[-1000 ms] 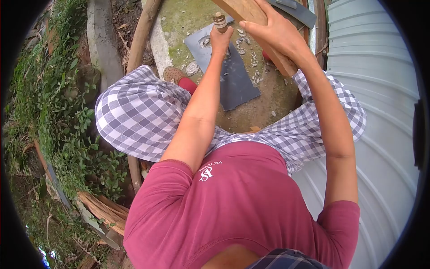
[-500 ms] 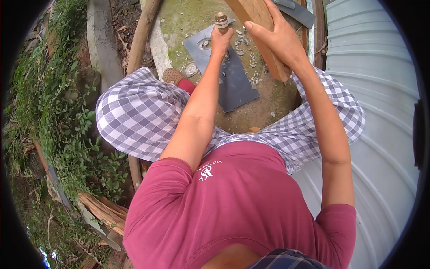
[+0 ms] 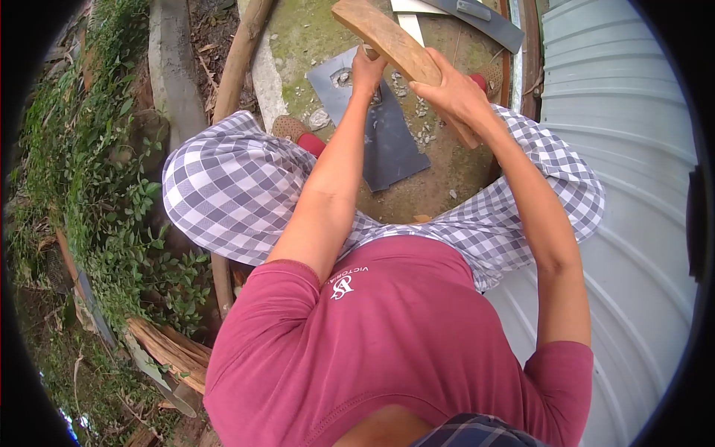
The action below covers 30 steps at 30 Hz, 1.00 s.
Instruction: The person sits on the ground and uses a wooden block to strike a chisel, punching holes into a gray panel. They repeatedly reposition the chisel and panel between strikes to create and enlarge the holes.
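My left hand (image 3: 366, 73) is wrapped round the handle of an upright chisel, whose top is mostly covered by a wooden block. Under that fist lies a flat dark grey sheet (image 3: 398, 153), with a cut-out opening near its far end. My right hand (image 3: 456, 91) grips the thick wooden block (image 3: 387, 36) by its near part. The block slants from upper left to lower right, and its far part overlaps the chisel's top in this view.
Pale chips (image 3: 426, 134) are scattered on the mossy concrete ground (image 3: 298, 37) around the sheet. Another grey piece (image 3: 484, 22) lies at the far right. Corrugated metal sheeting (image 3: 618, 149) borders the right side; leafy plants (image 3: 112, 208) and a wooden pole (image 3: 242, 59) border the left.
The wooden block has swung down and left, over the chisel's top, with my right hand turning along. My left hand has stayed in place on the chisel.
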Each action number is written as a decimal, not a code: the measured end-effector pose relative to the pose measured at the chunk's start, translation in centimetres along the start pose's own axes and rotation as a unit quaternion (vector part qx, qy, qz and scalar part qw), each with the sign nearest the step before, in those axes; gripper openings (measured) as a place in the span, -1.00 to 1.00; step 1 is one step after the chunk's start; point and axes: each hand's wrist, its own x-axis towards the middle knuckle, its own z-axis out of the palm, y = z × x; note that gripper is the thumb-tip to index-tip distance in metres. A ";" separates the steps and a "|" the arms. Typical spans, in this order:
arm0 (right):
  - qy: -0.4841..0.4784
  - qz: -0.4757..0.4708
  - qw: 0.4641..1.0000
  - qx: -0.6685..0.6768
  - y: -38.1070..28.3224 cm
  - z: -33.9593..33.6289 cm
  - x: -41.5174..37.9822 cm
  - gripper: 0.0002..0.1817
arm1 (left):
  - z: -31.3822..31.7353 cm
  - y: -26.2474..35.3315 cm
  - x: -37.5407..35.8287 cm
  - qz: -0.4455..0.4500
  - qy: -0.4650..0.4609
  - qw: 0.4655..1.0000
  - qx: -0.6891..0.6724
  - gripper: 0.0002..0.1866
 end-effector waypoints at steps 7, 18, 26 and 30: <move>0.104 0.008 0.980 0.168 -0.5 -0.3 -3.0 -0.08 | -1.5 1.4 -0.4 0.016 0.030 0.999 0.005 -0.70; 0.098 0.089 0.898 0.420 6.2 3.5 -5.0 -0.09 | -1.1 3.0 -1.5 0.032 0.040 0.998 0.047 -0.68; 0.159 0.029 0.898 0.410 6.0 3.7 -4.0 -0.19 | -0.5 3.7 -2.7 0.022 0.035 0.999 -0.030 -0.64; 0.146 0.048 0.898 0.412 5.6 3.2 -4.6 -0.17 | 0.1 3.9 -3.1 0.025 0.058 0.998 -0.021 -0.65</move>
